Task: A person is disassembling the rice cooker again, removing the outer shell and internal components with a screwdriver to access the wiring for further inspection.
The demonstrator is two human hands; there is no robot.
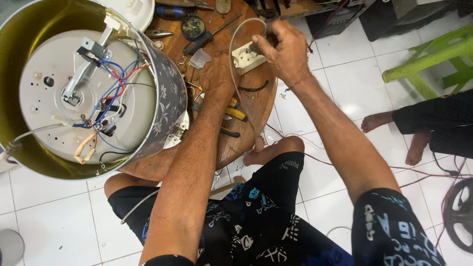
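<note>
Between the two hands, on the round wooden table (256,106), lies a cream socket block (248,56) with a grey cord (235,47) looping up out of it. The right hand (283,49) is closed over the upper end of the block, fingertips pinched at the point where the cord enters; the exact grip under the fingers is hidden. The left hand (215,74) rests just beside the block on its near side, palm down, appearing to press on the table or on the cord; whether it grasps anything cannot be told. Judged from this arrangement, the step in hand is fitting or seating the cord at the socket block, and the next move calls for a steady hold on the block while the cord end is guided with fine fingertip control. Left of the left forearm, an upturned metal appliance housing (167,93) with a floral outer wall overhangs the table, its blue and red wiring (111,83) exposed. Beyond the left hand lie a black-handled screwdriver (204,39) and a round tin (192,27); yellow-handled pliers (235,112) sit near the wrist. Free room is tight: the block lies close to the table edge on the right-hand side, and loose wires trail across the white tiled floor (345,79) below. Another person's bare feet (377,120) rest well apart to the right.
</note>
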